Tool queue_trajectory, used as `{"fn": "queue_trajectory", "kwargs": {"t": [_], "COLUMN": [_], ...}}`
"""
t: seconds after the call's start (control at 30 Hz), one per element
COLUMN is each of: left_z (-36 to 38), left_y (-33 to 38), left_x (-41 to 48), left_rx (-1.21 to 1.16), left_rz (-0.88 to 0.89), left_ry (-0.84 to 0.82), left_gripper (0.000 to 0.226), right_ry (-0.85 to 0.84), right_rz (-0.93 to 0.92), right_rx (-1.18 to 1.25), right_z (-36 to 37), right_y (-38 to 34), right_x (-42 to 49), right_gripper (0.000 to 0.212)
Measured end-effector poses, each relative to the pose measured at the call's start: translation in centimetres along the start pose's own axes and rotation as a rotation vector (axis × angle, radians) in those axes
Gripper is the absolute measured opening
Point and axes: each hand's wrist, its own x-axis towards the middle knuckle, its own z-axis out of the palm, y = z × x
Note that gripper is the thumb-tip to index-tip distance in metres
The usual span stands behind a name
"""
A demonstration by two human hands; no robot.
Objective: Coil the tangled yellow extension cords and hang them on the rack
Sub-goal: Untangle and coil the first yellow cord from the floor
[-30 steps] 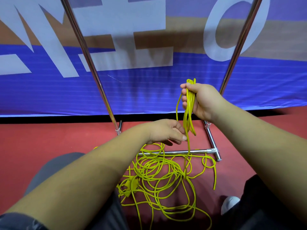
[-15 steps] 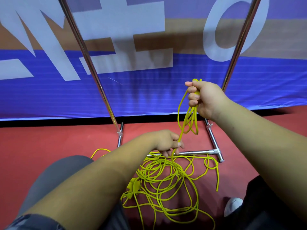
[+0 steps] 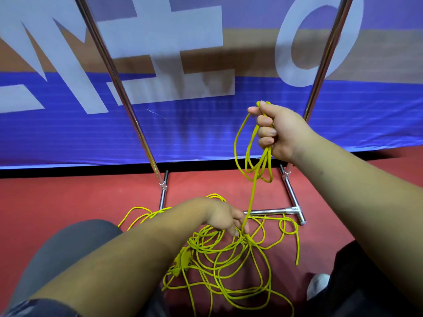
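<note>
The thin, limp yellow extension cord (image 3: 229, 255) looks light and tangle-prone; right hand (image 3: 278, 133) fist-grips gathered loops, left hand (image 3: 225, 217) fingers pinch the running strand.

Right hand (image 3: 280, 131): raised, forearm extended forward, fingers curled into a closed fist around several loops of yellow cord (image 3: 253, 161), thumb on top. Left hand (image 3: 225, 217): low, forearm reaching forward and down, palm down, fingertips (image 3: 235, 232) pinching a single strand of the same cord.
</note>
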Motion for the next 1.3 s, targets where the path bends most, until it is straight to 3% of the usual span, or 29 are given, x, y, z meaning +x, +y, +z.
{"fn": "queue_trajectory", "kwargs": {"t": [0.27,0.47,0.63,0.87,0.97,1.1,1.3], "left_z": [2.9,-2.3,-9.0,-15.8,-17.5,-19.0,-18.0], "left_y": [-0.4,-1.4,0.3,8.4,11.8,14.5,15.4], "left_x": [1.0,-2.1,-8.7,-17.6,-20.5,-23.7,-24.4], "left_rx": [0.051,0.018,-0.332,-0.614,-0.872,-1.246,-1.318], "left_rz": [0.026,-0.099,-0.082,-0.01,0.071,0.326,0.426], "left_ry": [0.129,0.531,0.803,1.098,1.083,1.029,0.936], "left_gripper": [0.033,0.014,0.011,0.016,0.014,0.018,0.007], "right_ry": [-0.06,-0.148,-0.194,-0.205,-0.184,-0.18,-0.16], "right_rz": [-0.018,-0.023,-0.082,-0.267,-0.344,-0.394,-0.439], "right_rx": [0.091,0.189,0.042,-0.23,-0.326,-0.379,-0.294], "right_z": [-0.1,0.1,-0.6,1.3,3.2,5.1,6.4], "right_y": [-1.3,-2.8,-4.1,-3.8,-3.6,-3.2,-2.9], "right_x": [-0.5,-1.5,-2.8,-4.5,-5.5,-6.2,-6.1], "right_gripper": [0.028,0.026,0.028,0.03,0.033,0.033,0.027]}}
